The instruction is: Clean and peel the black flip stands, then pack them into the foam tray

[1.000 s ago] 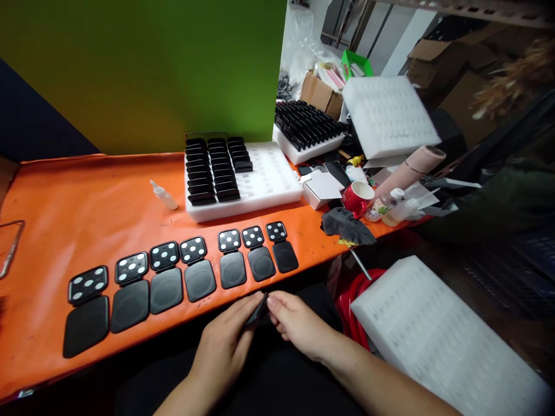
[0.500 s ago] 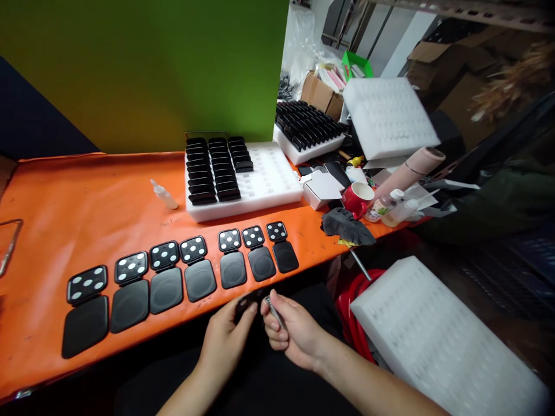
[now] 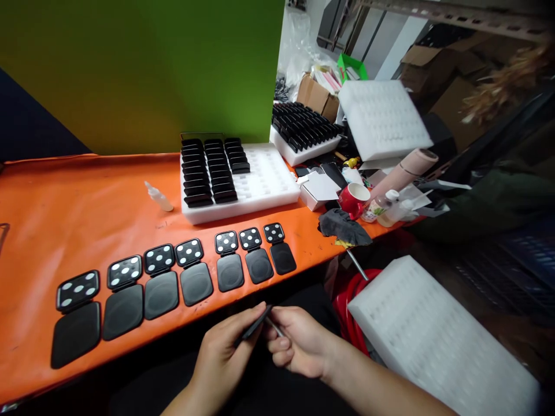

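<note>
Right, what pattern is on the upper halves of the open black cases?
The upper halves are black with white dots, best seen in the head view.

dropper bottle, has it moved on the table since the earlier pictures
No. The dropper bottle keeps the same spot just left of the white tray; both sit slightly further left in the picture because the camera shifted.

Orange-covered table (image 3: 87, 202), seven open hinged black cases (image 3: 196, 283) in a row, white foam tray (image 3: 243, 212), dropper bottle (image 3: 159, 198), white box (image 3: 319, 189), red mug (image 3: 350, 203), dark grey cloth (image 3: 344, 226)
</note>
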A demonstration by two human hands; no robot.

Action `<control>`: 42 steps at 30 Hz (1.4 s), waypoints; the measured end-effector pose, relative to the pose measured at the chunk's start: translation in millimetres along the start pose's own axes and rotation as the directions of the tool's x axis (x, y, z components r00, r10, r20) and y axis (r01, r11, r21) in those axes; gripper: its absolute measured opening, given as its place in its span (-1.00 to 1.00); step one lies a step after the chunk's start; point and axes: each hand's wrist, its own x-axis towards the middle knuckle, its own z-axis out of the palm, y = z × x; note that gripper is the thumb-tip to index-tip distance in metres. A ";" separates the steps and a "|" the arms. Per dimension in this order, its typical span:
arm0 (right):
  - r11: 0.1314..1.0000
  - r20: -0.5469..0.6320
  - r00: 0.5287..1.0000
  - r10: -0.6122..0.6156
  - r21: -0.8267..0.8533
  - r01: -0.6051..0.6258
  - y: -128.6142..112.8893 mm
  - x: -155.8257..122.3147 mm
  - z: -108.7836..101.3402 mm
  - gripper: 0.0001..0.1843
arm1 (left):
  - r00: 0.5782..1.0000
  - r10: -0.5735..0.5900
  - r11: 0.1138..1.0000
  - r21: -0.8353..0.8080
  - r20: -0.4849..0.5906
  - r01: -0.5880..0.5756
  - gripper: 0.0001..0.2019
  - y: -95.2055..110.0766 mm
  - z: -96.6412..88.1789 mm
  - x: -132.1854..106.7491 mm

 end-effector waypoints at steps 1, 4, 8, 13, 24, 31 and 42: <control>0.997 0.027 0.999 0.044 0.065 -0.046 -1.2 -0.9 -3.0 -0.80 | 0.999 0.034 0.999 -0.001 0.024 -0.034 -0.64 0.5 0.1 0.0; 0.981 0.041 0.995 0.086 0.174 -0.092 -1.1 -1.8 -6.9 -0.77 | 0.994 0.102 0.995 -0.003 0.044 -0.102 -0.58 0.4 2.0 0.9; 0.966 -0.043 0.999 -0.024 0.257 0.034 6.9 -0.1 -4.2 -0.73 | 0.991 0.129 0.992 -0.004 0.030 -0.129 -0.58 -1.9 8.7 3.6; 0.933 -0.193 0.928 -0.318 0.111 0.342 -4.1 1.0 -37.1 -0.70 | 0.982 -0.181 0.979 -0.110 -0.055 0.174 -0.75 -4.6 17.7 12.0; 0.612 -0.439 0.434 -0.787 -0.650 0.451 -72.2 15.9 -126.5 -0.78 | 0.887 -0.455 0.790 -0.423 0.081 0.444 -0.61 -15.0 27.7 28.2; 0.265 -0.182 0.264 -0.947 -0.908 0.325 -60.9 -15.0 -102.2 -0.78 | 0.892 -0.444 0.775 -0.463 0.084 0.430 -0.67 -4.0 36.7 51.3; -0.047 0.069 0.300 -0.952 -0.996 0.078 -108.6 1.1 -69.9 -0.67 | 0.997 -0.072 0.994 -0.078 0.003 0.072 -0.60 -6.7 50.7 104.8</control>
